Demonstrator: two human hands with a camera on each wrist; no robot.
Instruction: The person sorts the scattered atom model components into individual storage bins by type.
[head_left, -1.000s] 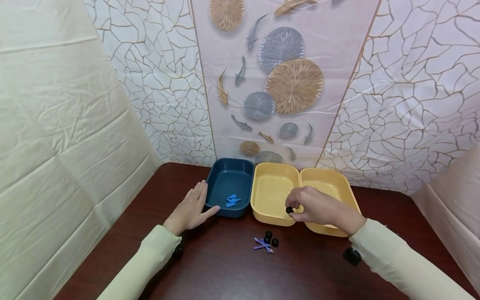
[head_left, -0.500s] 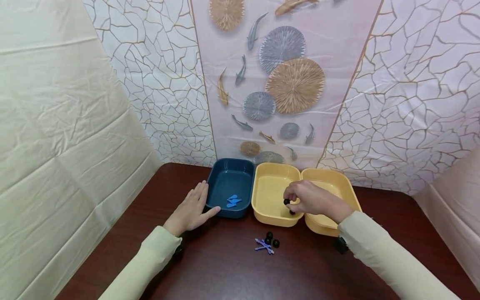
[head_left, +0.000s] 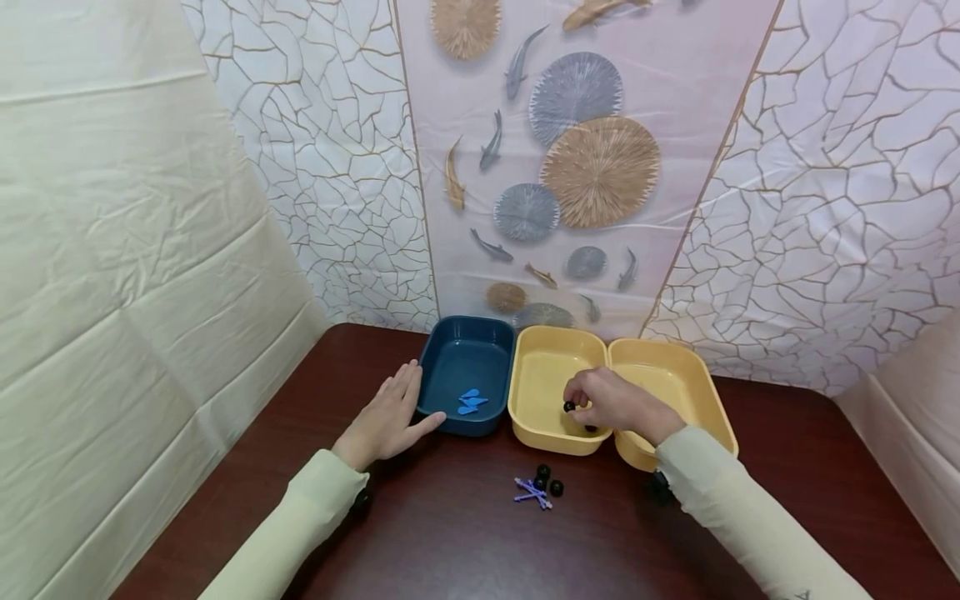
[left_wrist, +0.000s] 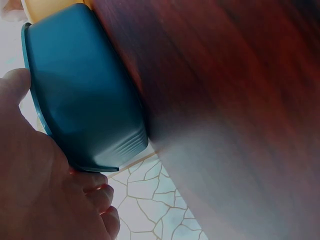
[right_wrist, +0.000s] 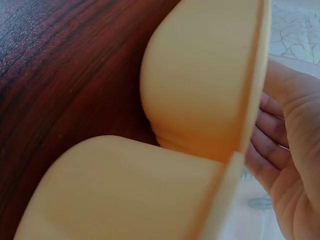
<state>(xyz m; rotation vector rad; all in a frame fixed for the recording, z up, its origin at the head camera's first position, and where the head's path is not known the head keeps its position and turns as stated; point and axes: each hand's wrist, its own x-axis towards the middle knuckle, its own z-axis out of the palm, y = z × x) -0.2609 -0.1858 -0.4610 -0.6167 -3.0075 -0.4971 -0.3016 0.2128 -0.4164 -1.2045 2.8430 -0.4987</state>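
Note:
Over the yellow tray in the middle [head_left: 529, 433], my right hand [head_left: 617, 402] pinches a small black round piece [head_left: 569, 407] between thumb and fingertips. Below that hand, a second black piece [head_left: 591, 428] shows in the tray's near right corner, partly covered. The right wrist view has the tray wall between the camera and the fingertips, so the held piece is hidden there. My left hand [head_left: 384, 418] lies with straight fingers along the left side of the dark blue tray [head_left: 467, 354], its thumb at the near rim. Several small bright-blue drop-shaped pieces [head_left: 472, 402] lie in that tray.
In front of the trays, 3 black round pieces [head_left: 557, 488] sit on the dark red table [head_left: 450, 533] beside crossed thin purple sticks [head_left: 532, 493]. Another yellow tray [head_left: 697, 375] adjoins the middle one on the right. Patterned cloth [head_left: 360, 208] hangs behind the table.
My right hand has shifted left, farther over the middle yellow tray, with the black piece still pinched. A second black piece has come into sight beneath it. My left hand stays at the blue tray.

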